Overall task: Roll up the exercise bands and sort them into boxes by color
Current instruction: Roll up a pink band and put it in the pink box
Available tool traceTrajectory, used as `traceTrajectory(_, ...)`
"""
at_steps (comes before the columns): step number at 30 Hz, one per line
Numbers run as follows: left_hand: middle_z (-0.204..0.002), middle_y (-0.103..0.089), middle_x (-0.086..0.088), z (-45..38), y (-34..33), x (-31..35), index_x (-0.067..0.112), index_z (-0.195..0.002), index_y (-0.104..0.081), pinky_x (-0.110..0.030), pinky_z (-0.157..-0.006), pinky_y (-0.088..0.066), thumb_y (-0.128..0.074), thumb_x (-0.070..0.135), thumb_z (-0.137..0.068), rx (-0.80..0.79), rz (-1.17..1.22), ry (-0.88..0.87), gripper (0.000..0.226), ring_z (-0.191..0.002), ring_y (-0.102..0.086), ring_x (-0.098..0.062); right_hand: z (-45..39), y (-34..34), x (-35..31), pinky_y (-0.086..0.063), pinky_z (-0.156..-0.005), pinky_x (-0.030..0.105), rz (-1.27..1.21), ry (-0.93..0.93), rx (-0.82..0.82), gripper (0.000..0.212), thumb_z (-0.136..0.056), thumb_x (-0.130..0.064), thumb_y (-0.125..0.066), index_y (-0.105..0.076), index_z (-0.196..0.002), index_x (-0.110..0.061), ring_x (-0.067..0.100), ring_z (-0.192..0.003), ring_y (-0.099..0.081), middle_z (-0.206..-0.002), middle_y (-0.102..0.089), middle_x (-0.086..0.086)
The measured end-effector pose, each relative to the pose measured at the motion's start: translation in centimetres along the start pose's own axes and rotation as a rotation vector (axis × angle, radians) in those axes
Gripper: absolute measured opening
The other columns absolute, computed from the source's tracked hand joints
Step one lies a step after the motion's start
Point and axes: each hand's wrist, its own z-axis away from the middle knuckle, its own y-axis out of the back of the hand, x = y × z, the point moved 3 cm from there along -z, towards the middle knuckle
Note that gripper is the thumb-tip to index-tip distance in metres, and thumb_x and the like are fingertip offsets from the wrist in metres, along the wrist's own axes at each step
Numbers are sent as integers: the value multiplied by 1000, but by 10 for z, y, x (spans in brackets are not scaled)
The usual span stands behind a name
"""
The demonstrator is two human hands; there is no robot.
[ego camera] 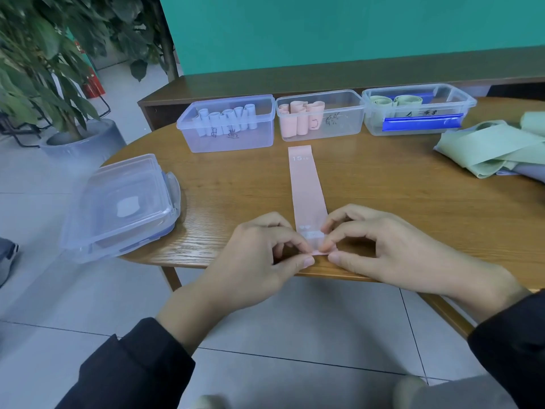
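A pink exercise band [306,187] lies flat on the wooden table, stretching away from me toward the boxes. Its near end is folded up at the table's front edge. My left hand [259,255] pinches that near end from the left, and my right hand [380,246] pinches it from the right. Behind stand three clear boxes: the left box [227,140] holds white rolls, the middle box [324,131] holds pink rolls, the right box [418,125] holds green rolls and blue lids.
A stack of clear lids [121,208] overhangs the table's left edge. Loose green bands [495,149] lie heaped at the far right. A potted plant [44,69] stands on the floor to the left, and a dark wooden bench [265,87] runs behind the table.
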Motion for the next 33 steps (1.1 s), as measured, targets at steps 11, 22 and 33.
traceTrajectory(11,-90,-57,16,-3,-6,-1,25,-88,-74,-12,-65,-41,-72,22,-92,41,-78,-10,5,-76,-56,-7,-4,1,1,-37,-92,11,26,-46,70,2,-91,-29,-73,-75,-91,-30,5,-112,-57,-115,-58,-16)
traceTrajectory(22,-92,-53,23,-4,-16,-4,35,-96,-68,-38,-66,-51,-61,25,-98,114,-102,-105,13,-81,-55,-3,-11,0,5,-40,-81,13,-2,-161,127,13,-87,-29,-74,-62,-86,-30,7,-97,-58,-104,-62,-9)
traceTrajectory(33,-114,-59,0,13,-22,0,13,-121,-72,-37,-72,-49,-51,24,-101,183,-379,-292,30,-92,-52,-18,-10,-4,3,-40,-78,8,62,-200,210,9,-91,-26,-70,-62,-92,-27,0,-93,-58,-96,-58,-14)
